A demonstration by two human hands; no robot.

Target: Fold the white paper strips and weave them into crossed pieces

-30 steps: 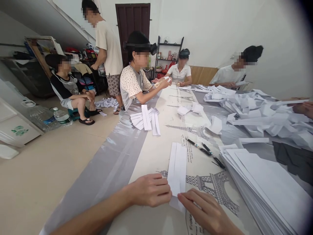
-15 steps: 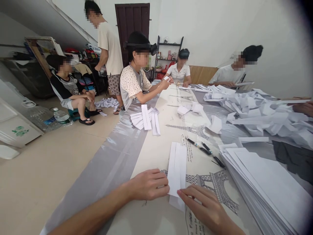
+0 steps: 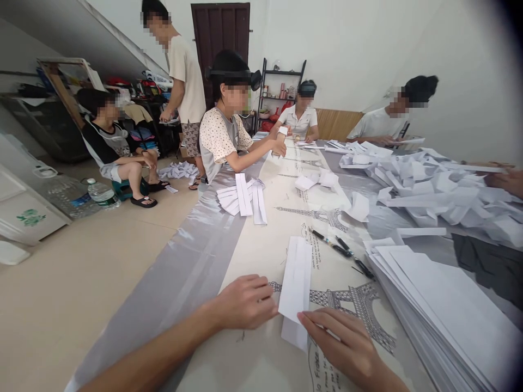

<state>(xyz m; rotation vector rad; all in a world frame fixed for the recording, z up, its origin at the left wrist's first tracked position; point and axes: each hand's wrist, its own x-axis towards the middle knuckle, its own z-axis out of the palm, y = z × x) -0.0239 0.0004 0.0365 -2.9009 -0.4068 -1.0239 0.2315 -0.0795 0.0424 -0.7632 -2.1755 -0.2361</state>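
A narrow folded strip of white paper [image 3: 295,277] lies lengthwise before me, over the tower print of the tablecloth [image 3: 245,359]. Its near end has a flap that extends below the fold. My left hand [image 3: 247,302] is closed at the strip's lower left edge, its thumb and fingertips pinched at the corner. On the lower right edge, my right hand [image 3: 347,337] pinches the paper between thumb and index finger, the other fingers loosely curled. Both hands rest low, close to the tabletop.
A stack of flat white sheets [image 3: 441,294] lies at right, with pens [image 3: 343,247] beside it. Beyond is a heap of folded papers [image 3: 449,185]. Finished-looking strips [image 3: 241,196] fan out ahead. Several people sit or stand around; one co-worker [image 3: 229,130] handles a paper at the table's left side.
My left hand has shifted slightly left, and the strip's upper end has tilted a little to the right. My right hand keeps its pinch. The nearby co-worker's paper has turned more upright.
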